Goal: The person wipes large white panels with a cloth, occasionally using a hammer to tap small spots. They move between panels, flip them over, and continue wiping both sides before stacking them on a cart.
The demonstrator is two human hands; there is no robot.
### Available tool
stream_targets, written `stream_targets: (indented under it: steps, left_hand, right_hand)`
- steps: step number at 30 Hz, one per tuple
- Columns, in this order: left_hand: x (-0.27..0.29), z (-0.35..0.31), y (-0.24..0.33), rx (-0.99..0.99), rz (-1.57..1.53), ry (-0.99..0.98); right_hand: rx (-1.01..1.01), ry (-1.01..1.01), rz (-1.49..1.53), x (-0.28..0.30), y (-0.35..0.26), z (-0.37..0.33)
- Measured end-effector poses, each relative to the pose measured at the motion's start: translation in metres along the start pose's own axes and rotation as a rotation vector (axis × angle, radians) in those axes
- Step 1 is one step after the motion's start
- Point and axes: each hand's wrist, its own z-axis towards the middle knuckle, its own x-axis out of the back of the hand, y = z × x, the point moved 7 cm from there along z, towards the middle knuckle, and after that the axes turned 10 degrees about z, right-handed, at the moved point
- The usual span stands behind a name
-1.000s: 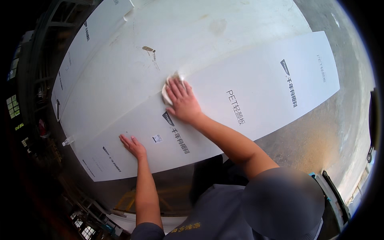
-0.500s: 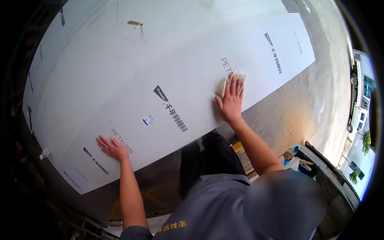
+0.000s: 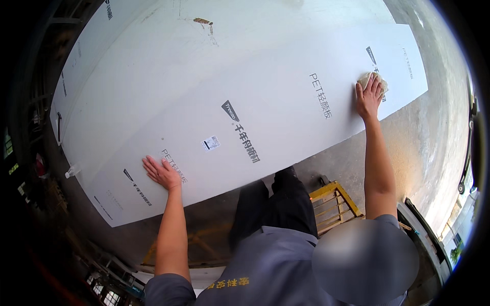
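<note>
A long white board [image 3: 286, 132] with dark printed marks and a small square label [image 3: 211, 143] spreads out before me. My left hand [image 3: 162, 172] rests flat on its left part, fingers spread over the surface and holding nothing. Toward the board's right end, my right hand [image 3: 369, 104] presses a pale, crumpled cloth [image 3: 364, 79] against the face, with the fingers over it. The cloth covers part of a printed mark there.
A yellow metal frame with slats [image 3: 352, 204] stands below the board's near edge, right of my legs. At the board's left edge are a small clear plastic bottle [image 3: 72, 172] and a thin dark tool [image 3: 59, 127]. Concrete floor [image 3: 408, 137] lies to the right.
My right hand has slid the cloth rightward and slightly up along the board, from one printed mark to another. My left hand stays on nearly the same spot. The view has shifted.
</note>
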Motion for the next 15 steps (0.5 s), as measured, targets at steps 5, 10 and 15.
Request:
stream_targets:
  steps: [5, 10, 15]
  left_hand:
    - [0.008, -0.010, -0.013, 0.046, -0.006, -0.028]
    - [0.022, -0.005, -0.024, -0.335, -0.169, -0.135]
    - [-0.016, 0.019, -0.275, -0.038, -0.083, -0.076]
  right_hand:
    - [0.455, -0.109, 0.160, -0.018, -0.350, -0.098]
    - [1.124, -0.508, 0.223, -0.042, -0.551, -0.254]
    - [0.393, -0.062, 0.098, -0.068, -0.406, -0.110]
